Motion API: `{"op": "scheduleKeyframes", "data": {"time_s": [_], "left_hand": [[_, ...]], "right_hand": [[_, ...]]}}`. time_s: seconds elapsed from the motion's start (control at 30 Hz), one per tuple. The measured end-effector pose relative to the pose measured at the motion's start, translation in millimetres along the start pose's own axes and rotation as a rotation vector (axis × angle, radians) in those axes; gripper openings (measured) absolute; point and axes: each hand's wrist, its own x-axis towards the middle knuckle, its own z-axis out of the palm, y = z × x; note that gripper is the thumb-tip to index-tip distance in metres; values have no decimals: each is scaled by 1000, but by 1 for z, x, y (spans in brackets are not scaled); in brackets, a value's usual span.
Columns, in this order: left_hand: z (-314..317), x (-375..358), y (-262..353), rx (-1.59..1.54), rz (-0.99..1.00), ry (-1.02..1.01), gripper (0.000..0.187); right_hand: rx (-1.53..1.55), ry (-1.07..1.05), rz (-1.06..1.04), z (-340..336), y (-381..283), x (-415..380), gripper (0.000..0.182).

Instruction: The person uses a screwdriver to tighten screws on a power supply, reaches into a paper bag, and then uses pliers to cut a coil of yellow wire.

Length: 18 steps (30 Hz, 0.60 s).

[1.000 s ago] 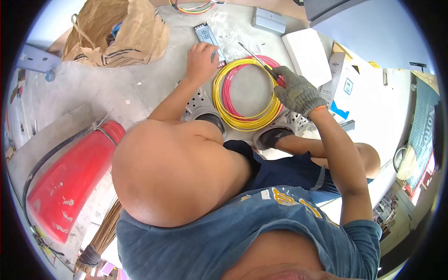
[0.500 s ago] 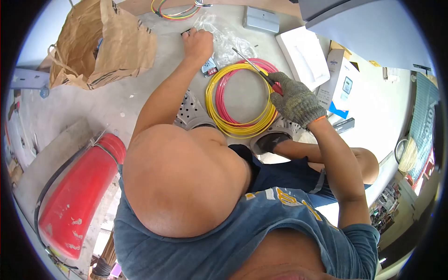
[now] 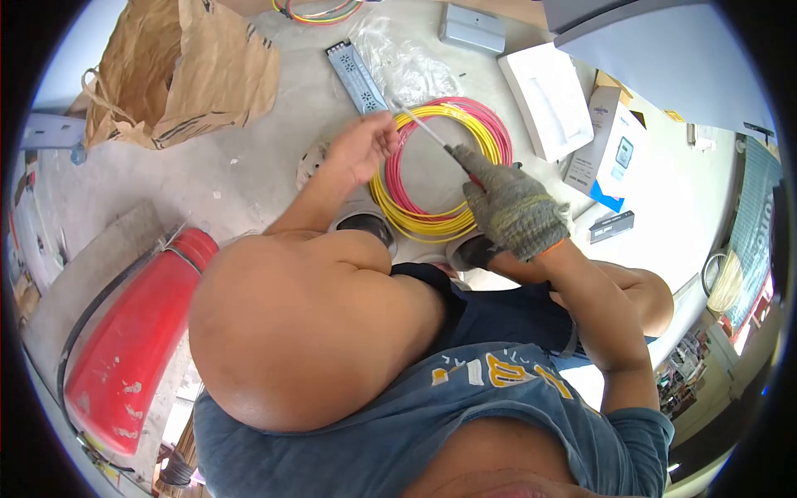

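My right hand (image 3: 519,207), in a grey knitted glove, is closed around a screwdriver (image 3: 430,133). Its long metal shaft points up and left, with the tip close to the lower end of a slim perforated metal power supply (image 3: 357,80). That unit lies on the floor, with dark terminals at its upper end. Just below it is my bare left hand (image 3: 359,151), its fingers loosely bent and apart; I see nothing held in them. A coil of yellow and red wire (image 3: 498,133) lies under the screwdriver, between my feet.
A brown paper bag (image 3: 220,75) stands at upper left, a red fire extinguisher (image 3: 137,349) at lower left. Clear plastic wrap (image 3: 407,66), a grey box (image 3: 471,31), an open white box (image 3: 544,100), a printed carton (image 3: 610,149) and a small black box (image 3: 612,227) lie around.
My left hand has come off the upper end of the power supply and moved down toward its lower end. My right hand and the screwdriver have shifted left and slightly down.
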Motion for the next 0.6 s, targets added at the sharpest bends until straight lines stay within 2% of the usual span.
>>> {"op": "scheduleKeyframes", "data": {"time_s": [0.07, 0.27, 0.5, 0.6], "left_hand": [[6, -15, -18, -228, -237, 196, 13], [-9, -8, -34, -322, -212, 256, 15], [-11, 2, -37, -351, -238, 281, 14], [-10, 6, -36, -354, -283, 292, 14]], "right_hand": [[-67, -42, -70, 13, -1, -4, 51], [-49, 10, -153, 39, 3, 1, 51], [-100, -43, -110, 37, 1, 0, 51], [-132, 3, -149, 35, 1, -2, 51]]}}
